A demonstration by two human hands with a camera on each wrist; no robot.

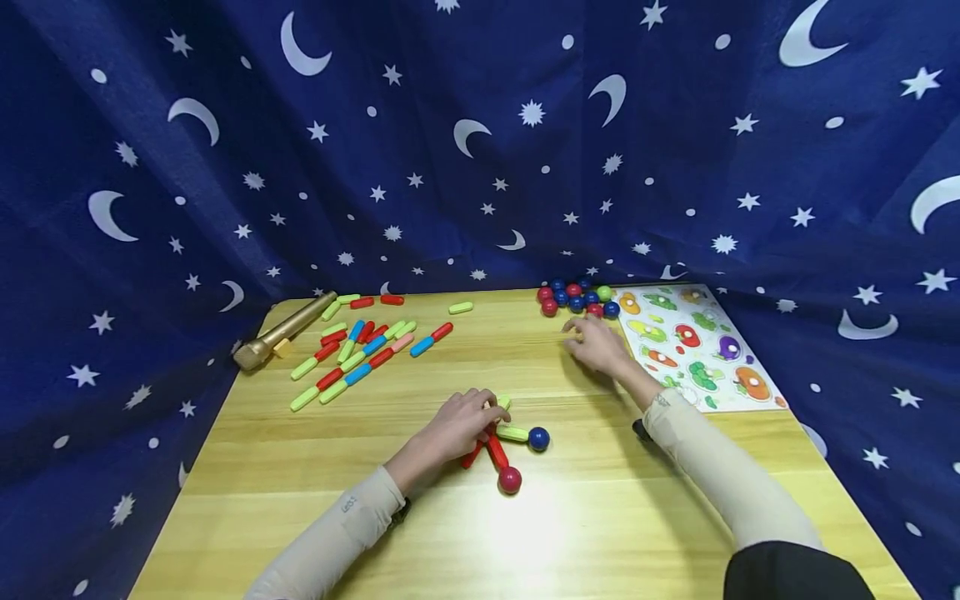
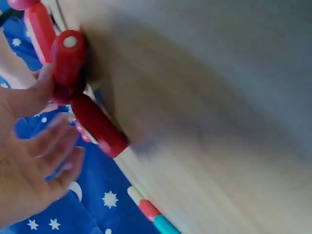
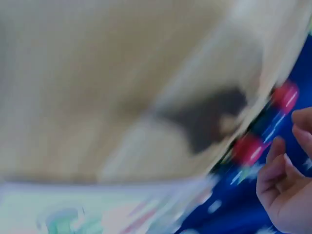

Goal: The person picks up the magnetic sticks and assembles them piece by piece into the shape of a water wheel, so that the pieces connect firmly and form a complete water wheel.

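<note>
My left hand (image 1: 461,423) holds a build of magnetic sticks and balls at its centre. From it stick out a red stick (image 1: 497,452) ending in a red ball (image 1: 509,480) and a lime stick (image 1: 513,434) ending in a blue ball (image 1: 538,439). More red sticks (image 2: 100,126) show in the left wrist view, where the thumb presses near the joint; the fingers' far side is hidden. My right hand (image 1: 600,346), loosely bent and holding nothing, hovers just in front of a cluster of red, blue and green balls (image 1: 576,304).
Several red, blue, lime and pink sticks (image 1: 358,375) lie at the back left, some joined end to end. Beside them is a gold microphone (image 1: 296,323). A white vegetable board (image 1: 738,335) lies at the right. A starry blue curtain (image 1: 480,192) hangs behind the table (image 1: 262,492).
</note>
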